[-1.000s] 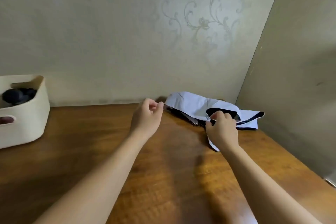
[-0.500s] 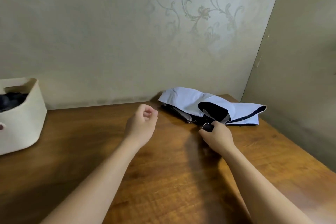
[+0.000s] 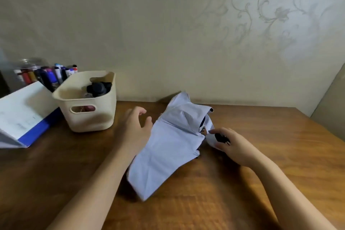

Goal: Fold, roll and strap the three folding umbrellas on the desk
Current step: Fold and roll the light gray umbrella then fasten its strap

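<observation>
A pale blue folding umbrella (image 3: 168, 147) lies loose and unrolled across the middle of the wooden desk (image 3: 261, 164), its canopy spread flat toward me. My right hand (image 3: 230, 145) grips the umbrella's black handle end at the canopy's right edge. My left hand (image 3: 135, 127) hovers with relaxed, spread fingers at the canopy's left edge, holding nothing. A cream basket (image 3: 87, 102) at the back left holds dark rolled objects; whether they are umbrellas I cannot tell.
A white and blue binder (image 3: 22, 117) lies at the far left. Behind it stands a clear jar of markers (image 3: 46, 74). The wall runs along the desk's back edge, and a side panel (image 3: 330, 99) closes the right.
The umbrella came from the back right corner toward the desk's middle, and its canopy now lies spread toward me. The view swung left, bringing the basket, binder and markers in. My left hand opened.
</observation>
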